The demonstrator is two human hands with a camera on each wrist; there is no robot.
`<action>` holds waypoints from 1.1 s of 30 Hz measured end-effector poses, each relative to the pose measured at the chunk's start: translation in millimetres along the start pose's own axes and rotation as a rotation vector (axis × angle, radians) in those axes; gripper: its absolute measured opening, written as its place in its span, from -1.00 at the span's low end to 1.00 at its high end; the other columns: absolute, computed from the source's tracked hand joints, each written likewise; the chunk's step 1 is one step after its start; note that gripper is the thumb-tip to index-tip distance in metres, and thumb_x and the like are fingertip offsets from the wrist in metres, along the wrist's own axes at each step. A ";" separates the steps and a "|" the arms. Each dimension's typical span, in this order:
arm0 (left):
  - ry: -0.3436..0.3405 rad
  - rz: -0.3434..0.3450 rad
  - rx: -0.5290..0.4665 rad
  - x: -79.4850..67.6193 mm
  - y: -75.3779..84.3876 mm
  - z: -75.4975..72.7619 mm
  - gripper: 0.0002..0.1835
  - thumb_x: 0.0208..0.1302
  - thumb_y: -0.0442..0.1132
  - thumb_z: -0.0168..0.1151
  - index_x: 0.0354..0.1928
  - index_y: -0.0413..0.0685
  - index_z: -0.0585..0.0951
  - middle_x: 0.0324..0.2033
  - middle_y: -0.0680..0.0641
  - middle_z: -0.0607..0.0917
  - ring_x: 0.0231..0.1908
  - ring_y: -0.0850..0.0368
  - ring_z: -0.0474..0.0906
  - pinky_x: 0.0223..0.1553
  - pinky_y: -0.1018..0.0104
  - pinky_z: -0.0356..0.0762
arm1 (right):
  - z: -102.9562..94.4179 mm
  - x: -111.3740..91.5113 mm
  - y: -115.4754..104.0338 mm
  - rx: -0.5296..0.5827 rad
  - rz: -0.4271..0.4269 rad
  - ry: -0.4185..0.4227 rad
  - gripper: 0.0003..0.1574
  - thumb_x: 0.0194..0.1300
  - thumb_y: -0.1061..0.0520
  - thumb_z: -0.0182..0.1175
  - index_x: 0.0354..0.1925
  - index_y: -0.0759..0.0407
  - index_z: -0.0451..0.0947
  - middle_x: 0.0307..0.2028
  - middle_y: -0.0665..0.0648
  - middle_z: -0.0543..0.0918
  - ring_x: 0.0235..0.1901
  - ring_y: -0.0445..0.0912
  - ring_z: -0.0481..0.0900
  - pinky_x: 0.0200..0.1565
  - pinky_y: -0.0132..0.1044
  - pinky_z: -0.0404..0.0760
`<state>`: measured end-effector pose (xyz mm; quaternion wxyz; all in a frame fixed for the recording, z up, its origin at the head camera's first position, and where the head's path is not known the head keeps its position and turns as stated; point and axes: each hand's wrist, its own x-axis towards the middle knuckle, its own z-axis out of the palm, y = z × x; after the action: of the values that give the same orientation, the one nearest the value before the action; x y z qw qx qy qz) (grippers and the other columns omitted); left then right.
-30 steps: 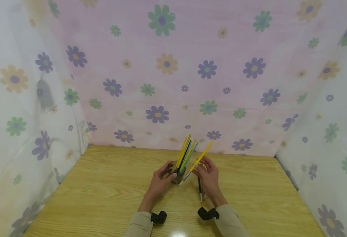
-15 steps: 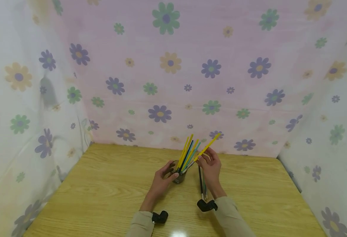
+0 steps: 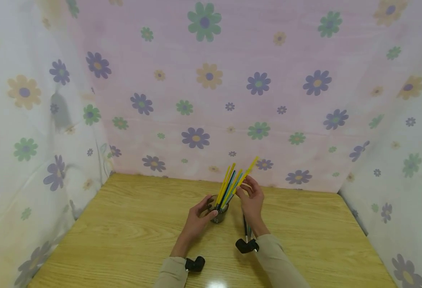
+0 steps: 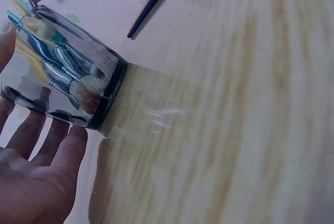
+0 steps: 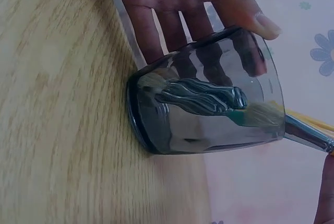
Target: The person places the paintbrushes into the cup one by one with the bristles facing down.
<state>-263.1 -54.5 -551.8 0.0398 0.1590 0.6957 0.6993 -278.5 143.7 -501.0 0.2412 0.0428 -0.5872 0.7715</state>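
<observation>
Head view: right hand is pinching a slim, yellow-handled paintbrush; left hand is gripping a round, smoky see-through tumbler. Left wrist: bristle-down, multicoloured brushes are crowding it. Right wrist: held bristles are sitting just inside; gentle lowering should prevent splaying.

Plain beige sleeves clothe the forearms at the bottom centre of the head view. The left sleeve shows soft creases near its cuff; the right sleeve looks smoother. At the inner side of the cuffs sit a left wrist unit and a right wrist unit, both black and bent like an elbow. The left hand and right hand are bare.
</observation>
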 end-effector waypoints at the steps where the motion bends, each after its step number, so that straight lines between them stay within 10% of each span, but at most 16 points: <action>1: 0.000 -0.001 -0.001 -0.3 0.1 0.0 -0.26 0.41 -0.29 0.31 0.55 -0.19 0.25 0.43 -0.21 0.42 0.41 -0.25 0.35 0.42 -0.15 0.34 | 0.7 0.9 1.1 -0.009 -0.008 -0.007 -0.41 0.31 0.53 0.21 0.29 0.52 0.39 0.04 0.29 0.52 -0.09 -0.13 0.63 -0.07 -0.16 0.78; 10: -0.004 0.010 -0.026 -0.8 -1.0 0.1 -0.27 0.41 -0.32 0.30 0.54 -0.20 0.25 0.43 -0.19 0.43 0.41 -0.25 0.35 0.44 -0.18 0.30 | 6.7 5.7 12.2 -0.128 -0.068 -0.058 -0.43 0.31 0.52 0.22 0.28 0.48 0.47 0.08 0.51 0.52 -0.11 -0.13 0.64 -0.17 -0.45 0.73; 19: -0.008 0.042 0.009 1.5 -3.2 0.3 -0.25 0.41 -0.22 0.33 0.53 -0.25 0.25 0.42 -0.20 0.45 0.39 -0.25 0.37 0.40 -0.15 0.36 | 10.3 0.6 17.2 -0.209 -0.023 -0.096 -0.41 0.31 0.54 0.19 0.30 0.46 0.47 0.13 0.51 0.53 0.01 0.47 0.54 -0.14 -0.47 0.68; 33: 0.003 0.026 -0.004 -1.1 -2.1 -0.3 -0.26 0.39 -0.29 0.33 0.54 -0.22 0.26 0.41 -0.18 0.46 0.41 -0.23 0.35 0.44 -0.19 0.30 | 6.2 -13.3 25.3 -0.170 0.029 -0.118 -0.39 0.32 0.45 0.25 0.32 0.37 0.48 0.14 0.41 0.54 -0.03 0.07 0.63 -0.21 -0.47 0.72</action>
<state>-262.5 -55.0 -554.0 0.0301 0.1668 0.6921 0.7016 -278.9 128.8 -526.2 0.1979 0.0589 -0.6641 0.7185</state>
